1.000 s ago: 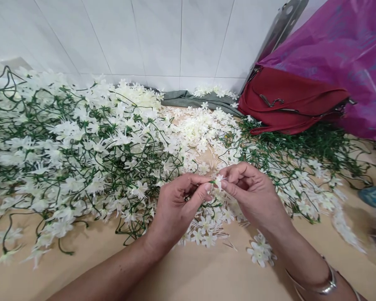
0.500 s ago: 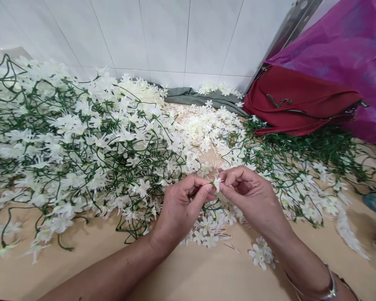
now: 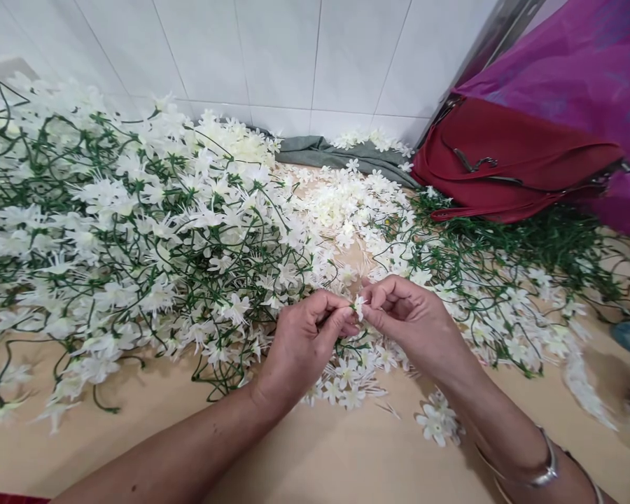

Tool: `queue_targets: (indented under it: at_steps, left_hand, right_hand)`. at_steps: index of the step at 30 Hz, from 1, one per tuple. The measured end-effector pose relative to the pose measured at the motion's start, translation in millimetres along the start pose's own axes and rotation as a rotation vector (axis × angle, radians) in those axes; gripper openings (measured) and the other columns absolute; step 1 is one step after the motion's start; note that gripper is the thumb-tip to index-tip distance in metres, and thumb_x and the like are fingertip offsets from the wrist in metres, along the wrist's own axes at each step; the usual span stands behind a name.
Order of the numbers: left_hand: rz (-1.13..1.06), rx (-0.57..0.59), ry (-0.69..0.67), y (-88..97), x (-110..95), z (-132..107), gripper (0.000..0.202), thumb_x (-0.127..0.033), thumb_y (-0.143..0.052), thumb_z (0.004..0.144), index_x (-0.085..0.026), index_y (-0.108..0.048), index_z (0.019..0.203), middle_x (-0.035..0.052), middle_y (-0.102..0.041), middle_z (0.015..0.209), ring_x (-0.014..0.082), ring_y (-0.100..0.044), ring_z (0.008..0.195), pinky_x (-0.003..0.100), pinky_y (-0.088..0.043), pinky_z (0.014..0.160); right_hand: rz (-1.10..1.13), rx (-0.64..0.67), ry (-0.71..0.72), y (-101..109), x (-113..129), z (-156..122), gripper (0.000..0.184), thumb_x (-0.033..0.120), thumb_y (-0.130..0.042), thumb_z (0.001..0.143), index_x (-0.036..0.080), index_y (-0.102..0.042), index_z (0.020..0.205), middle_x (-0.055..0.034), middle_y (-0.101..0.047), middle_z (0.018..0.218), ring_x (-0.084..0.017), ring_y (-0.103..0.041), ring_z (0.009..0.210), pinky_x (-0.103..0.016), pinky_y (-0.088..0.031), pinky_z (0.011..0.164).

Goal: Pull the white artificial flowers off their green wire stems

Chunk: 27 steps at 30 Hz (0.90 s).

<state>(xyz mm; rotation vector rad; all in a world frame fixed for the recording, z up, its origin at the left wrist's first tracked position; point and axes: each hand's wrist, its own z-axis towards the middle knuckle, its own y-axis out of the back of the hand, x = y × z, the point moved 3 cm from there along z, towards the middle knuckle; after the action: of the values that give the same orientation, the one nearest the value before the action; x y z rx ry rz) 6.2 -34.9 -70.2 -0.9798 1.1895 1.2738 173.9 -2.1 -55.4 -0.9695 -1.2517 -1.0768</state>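
Observation:
Between my hands is a small white artificial flower (image 3: 360, 306) with a green base. My left hand (image 3: 312, 332) is closed, thumb and forefinger pinching that green base from the left. From the right, the thumb and fingers of my right hand (image 3: 409, 315) close on the flower's petal side; its fingertips partly hide what they grip. Loose white blossoms (image 3: 349, 385) and thin pale stamens lie on the table just below my hands. A large heap of white flowers on green stems (image 3: 152, 238) spreads to the left.
Loose white petals (image 3: 341, 199) cover the tabletop (image 3: 304, 455) beyond my hands. Green stems (image 3: 535, 241) lie at right under a red bag (image 3: 509, 161), beside a purple plastic bag (image 3: 588, 77). A grey-green cloth (image 3: 341, 155) runs along the tiled wall (image 3: 273, 56).
My right hand has shifted slightly left, nearer my left fingertips, with the flower still between them. The view has tilted a little.

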Motion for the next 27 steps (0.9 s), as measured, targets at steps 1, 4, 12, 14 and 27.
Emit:
queue_targets:
  at_steps: [1, 4, 12, 14, 27]
  left_hand:
    - [0.007, -0.001, 0.000, 0.1, 0.0, 0.0, 0.011, -0.023, -0.061, 0.099, -0.018, -0.067, 0.090, 0.0011, -0.078, 0.077, 0.0137, -0.077, 0.072, 0.023, -0.060, 0.069]
    - [0.030, -0.007, -0.004, -0.1, 0.4, -0.2, 0.012, -0.022, -0.061, 0.099, -0.019, -0.067, 0.089, 0.0010, -0.078, 0.075, 0.0137, -0.076, 0.071, 0.023, -0.059, 0.068]
    - [-0.051, -0.044, 0.004, -3.6, 0.0, 2.8, 0.013, -0.029, -0.062, 0.100, -0.019, -0.066, 0.093, 0.0033, -0.078, 0.081, 0.0165, -0.076, 0.076, 0.027, -0.060, 0.074]
    - [-0.110, -0.095, -0.034, -3.5, -3.1, 5.5, 0.013, -0.031, -0.060, 0.101, -0.019, -0.065, 0.098, 0.0042, -0.077, 0.088, 0.0173, -0.076, 0.083, 0.030, -0.061, 0.080]
    - [-0.175, -0.352, -0.153, 7.0, -15.8, 4.9, 0.011, -0.031, -0.060, 0.103, -0.021, -0.064, 0.106, 0.0017, -0.073, 0.088, 0.0142, -0.073, 0.083, 0.026, -0.059, 0.079]
  right_hand:
    - [-0.003, 0.002, 0.003, -0.5, -0.6, -0.1, 0.022, 0.023, -0.082, 0.077, 0.021, -0.061, 0.070, 0.0013, -0.067, 0.080, -0.012, -0.062, 0.073, -0.025, -0.050, 0.073]
    - [-0.023, 0.003, 0.025, -2.4, -2.5, -0.8, 0.022, 0.022, -0.080, 0.079, 0.021, -0.060, 0.070, 0.0014, -0.067, 0.080, -0.012, -0.062, 0.074, -0.025, -0.049, 0.074]
    - [-0.169, -0.078, 0.111, 5.2, 6.0, -1.1, 0.016, 0.029, -0.079, 0.082, 0.022, -0.065, 0.086, -0.0002, -0.066, 0.083, -0.017, -0.063, 0.080, -0.028, -0.049, 0.074]
    - [-0.257, -0.108, 0.201, 7.2, 12.7, -4.1, 0.016, 0.032, -0.077, 0.086, 0.024, -0.065, 0.091, -0.0009, -0.065, 0.086, -0.018, -0.062, 0.085, -0.031, -0.049, 0.080]
    - [-0.519, 0.114, 0.172, -6.8, 19.5, -11.8, 0.014, 0.035, -0.056, 0.102, 0.023, -0.064, 0.098, 0.0037, -0.057, 0.070, -0.014, -0.054, 0.063, -0.028, -0.043, 0.063]
